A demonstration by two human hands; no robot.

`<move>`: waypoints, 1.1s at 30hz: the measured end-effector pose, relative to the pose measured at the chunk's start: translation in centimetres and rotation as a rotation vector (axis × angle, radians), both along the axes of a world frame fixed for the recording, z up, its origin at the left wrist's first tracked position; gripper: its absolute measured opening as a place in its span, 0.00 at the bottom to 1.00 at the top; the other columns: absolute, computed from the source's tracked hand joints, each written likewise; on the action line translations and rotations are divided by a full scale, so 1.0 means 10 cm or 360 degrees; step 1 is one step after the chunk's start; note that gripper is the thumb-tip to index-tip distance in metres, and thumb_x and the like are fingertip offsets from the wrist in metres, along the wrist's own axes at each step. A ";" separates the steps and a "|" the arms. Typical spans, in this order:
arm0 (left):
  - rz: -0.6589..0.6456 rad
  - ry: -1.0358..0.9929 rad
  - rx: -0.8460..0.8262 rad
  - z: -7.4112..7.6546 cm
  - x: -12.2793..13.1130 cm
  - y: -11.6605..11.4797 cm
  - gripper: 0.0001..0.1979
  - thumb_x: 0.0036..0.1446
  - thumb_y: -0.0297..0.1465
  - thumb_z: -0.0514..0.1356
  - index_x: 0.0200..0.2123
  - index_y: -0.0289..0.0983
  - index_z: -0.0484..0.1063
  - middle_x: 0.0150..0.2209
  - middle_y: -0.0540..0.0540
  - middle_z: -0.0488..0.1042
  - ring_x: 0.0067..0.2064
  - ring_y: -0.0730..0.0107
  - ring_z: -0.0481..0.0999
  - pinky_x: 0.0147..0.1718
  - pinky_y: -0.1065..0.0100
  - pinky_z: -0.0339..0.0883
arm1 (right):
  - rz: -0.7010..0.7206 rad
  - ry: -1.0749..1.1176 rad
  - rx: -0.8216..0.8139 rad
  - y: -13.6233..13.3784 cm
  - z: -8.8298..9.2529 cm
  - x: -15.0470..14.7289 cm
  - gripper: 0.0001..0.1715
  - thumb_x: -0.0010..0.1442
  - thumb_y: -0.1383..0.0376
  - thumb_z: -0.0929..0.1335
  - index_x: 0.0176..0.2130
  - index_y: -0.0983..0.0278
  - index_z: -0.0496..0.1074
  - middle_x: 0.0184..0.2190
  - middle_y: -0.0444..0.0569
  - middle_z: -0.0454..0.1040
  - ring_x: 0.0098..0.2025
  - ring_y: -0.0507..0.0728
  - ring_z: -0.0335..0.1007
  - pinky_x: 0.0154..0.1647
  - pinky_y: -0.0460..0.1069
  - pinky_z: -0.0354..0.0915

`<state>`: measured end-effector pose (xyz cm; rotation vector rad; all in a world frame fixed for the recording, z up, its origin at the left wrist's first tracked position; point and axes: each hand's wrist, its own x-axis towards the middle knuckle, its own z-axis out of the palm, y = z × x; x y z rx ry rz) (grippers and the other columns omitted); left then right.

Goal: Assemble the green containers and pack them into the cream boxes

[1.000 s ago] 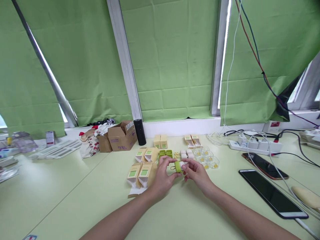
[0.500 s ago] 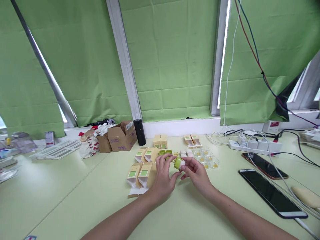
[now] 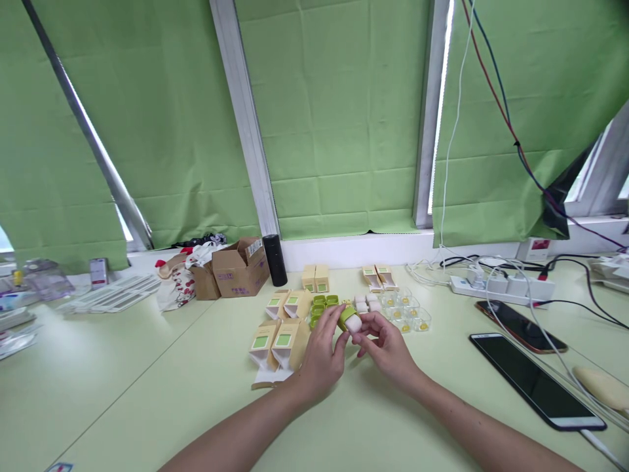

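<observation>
Just above the table, my left hand is closed around a small green plastic case. A white block sits partly inside the case and faces me. My right hand pinches at the block's right edge with thumb and fingertips; the exact contact is partly hidden. Beyond my hands lie several more green cases, loose white blocks and small yellow pieces partly hidden behind my fingers. Clear cups with yellow bits inside stand to their right. Beige cartons with green windows stand beside my left hand.
Farther back are two closed beige cartons, two open ones, a black cylinder and a cardboard box. On the right lie two phones, cables and a power strip.
The green case has tilted, so the white block now points down towards me. My right hand has shifted slightly along with it, and more green cases show behind my left hand.
</observation>
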<state>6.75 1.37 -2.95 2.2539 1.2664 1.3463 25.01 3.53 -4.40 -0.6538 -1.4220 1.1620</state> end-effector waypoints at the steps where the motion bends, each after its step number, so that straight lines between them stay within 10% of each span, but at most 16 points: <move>1: -0.0017 -0.0047 -0.0036 0.00 0.00 0.01 0.25 0.75 0.38 0.53 0.71 0.42 0.61 0.69 0.36 0.66 0.70 0.52 0.66 0.68 0.49 0.63 | -0.0021 -0.0042 0.0029 0.00 0.01 0.00 0.22 0.61 0.50 0.77 0.46 0.61 0.73 0.39 0.49 0.79 0.39 0.57 0.77 0.31 0.49 0.77; 17: -0.0458 -0.0883 -0.0697 0.06 0.12 0.05 0.31 0.64 0.50 0.66 0.62 0.36 0.74 0.57 0.34 0.80 0.57 0.50 0.81 0.60 0.52 0.73 | -0.0625 -0.0952 0.1186 0.03 0.00 0.14 0.19 0.72 0.65 0.67 0.61 0.56 0.71 0.57 0.56 0.77 0.53 0.62 0.80 0.39 0.53 0.83; 33: -0.0306 -0.1006 -0.0614 0.10 0.21 0.01 0.19 0.63 0.38 0.67 0.55 0.36 0.75 0.54 0.36 0.81 0.56 0.54 0.82 0.59 0.52 0.76 | -0.0642 -0.0987 0.1357 0.00 0.07 0.08 0.20 0.73 0.69 0.64 0.61 0.60 0.69 0.55 0.59 0.79 0.56 0.65 0.79 0.53 0.61 0.81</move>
